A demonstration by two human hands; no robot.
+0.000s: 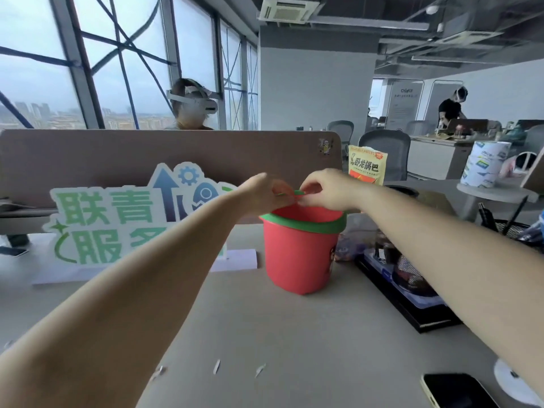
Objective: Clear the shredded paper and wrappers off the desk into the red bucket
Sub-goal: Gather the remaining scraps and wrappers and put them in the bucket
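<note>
The left hand (259,192) and the right hand (326,187) meet fingertip to fingertip above the round red plastic bucket (297,257). Each pinches one end of a thin green strip (297,192) that arches between them. The blur makes it impossible to tell whether the strip is the bucket's own handle or a loose piece. Both forearms stretch out from the near edge of the view and converge over the bucket's mouth. The bucket has a green rim and stands upright on the pale grey desk (323,334), just below the hands and about mid-depth on the desk. A few small shreds of white paper (217,366) lie scattered on the desk well short of the bucket, near the person. Left of the bucket stands a white cut-out sign with large green characters (117,219), backed by a brown desk partition (176,154). To the bucket's right lies a flat black tray (412,313) holding dark mesh items. A yellow snack bag (367,167) stands upright behind the right hand. A black phone with a pale edge (456,390) lies at the near right corner. Beyond the partition sits a person wearing a white headset (191,104).
</note>
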